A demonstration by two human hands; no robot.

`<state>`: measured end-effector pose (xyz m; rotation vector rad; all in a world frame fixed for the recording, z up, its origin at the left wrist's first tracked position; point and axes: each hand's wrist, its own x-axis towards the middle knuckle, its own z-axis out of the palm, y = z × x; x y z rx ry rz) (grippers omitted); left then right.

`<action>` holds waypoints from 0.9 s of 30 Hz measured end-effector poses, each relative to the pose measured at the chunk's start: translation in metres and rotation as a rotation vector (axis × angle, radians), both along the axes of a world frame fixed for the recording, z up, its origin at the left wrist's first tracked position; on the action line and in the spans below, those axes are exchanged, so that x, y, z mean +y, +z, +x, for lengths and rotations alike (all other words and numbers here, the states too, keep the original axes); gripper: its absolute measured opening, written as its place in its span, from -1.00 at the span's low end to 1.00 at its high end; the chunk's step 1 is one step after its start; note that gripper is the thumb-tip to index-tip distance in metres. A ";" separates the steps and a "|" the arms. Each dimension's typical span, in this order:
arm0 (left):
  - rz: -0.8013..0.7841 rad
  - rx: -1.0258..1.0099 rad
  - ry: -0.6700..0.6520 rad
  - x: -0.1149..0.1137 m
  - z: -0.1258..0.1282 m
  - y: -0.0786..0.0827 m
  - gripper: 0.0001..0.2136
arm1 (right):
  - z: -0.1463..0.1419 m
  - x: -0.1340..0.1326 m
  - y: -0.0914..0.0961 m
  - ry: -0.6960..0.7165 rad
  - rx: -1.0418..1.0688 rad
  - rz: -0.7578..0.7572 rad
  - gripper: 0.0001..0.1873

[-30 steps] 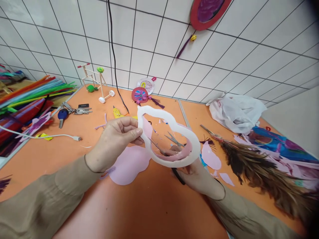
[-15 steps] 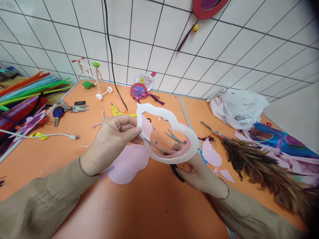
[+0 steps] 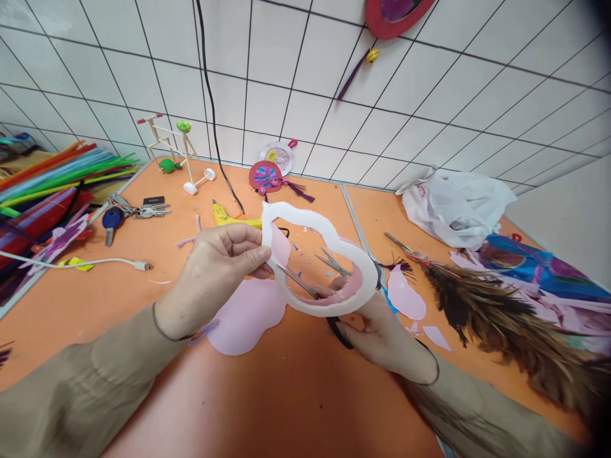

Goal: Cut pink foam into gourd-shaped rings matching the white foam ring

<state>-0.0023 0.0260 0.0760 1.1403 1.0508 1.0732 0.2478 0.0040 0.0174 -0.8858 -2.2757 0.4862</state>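
Between thumb and fingers, my left hand [image 3: 224,270] pinches the left edge of a white cut-out frame [image 3: 305,212] with a wavy outline and pink inner side. My right hand [image 3: 382,337] grips black-handled scissors [image 3: 301,282], whose blades show through the opening and lie at the frame's inner left edge. Part of the right hand is hidden behind the frame. Under the hands, a pink wavy-edged sheet [image 3: 245,318] lies on the orange table. A second pair of scissors [image 3: 331,259] rests on the table behind the frame, partly seen through its opening.
A yellow glue gun [image 3: 226,215] lies behind my left hand. Keys [image 3: 143,208], a white cable [image 3: 109,259] and pipe cleaners [image 3: 62,172] are at left. Pink scraps [image 3: 405,294], brown feathers [image 3: 453,286] and a white plastic bag [image 3: 453,207] sit at right. A stick tricycle model [image 3: 176,149] stands near the wall.
The right end of the white frame has shifted slightly left and down. Both hands keep nearly the same place and grip.
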 end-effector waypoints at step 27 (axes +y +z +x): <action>-0.030 0.054 0.034 0.001 0.003 0.003 -0.94 | -0.001 -0.001 -0.002 -0.024 0.009 0.056 -0.69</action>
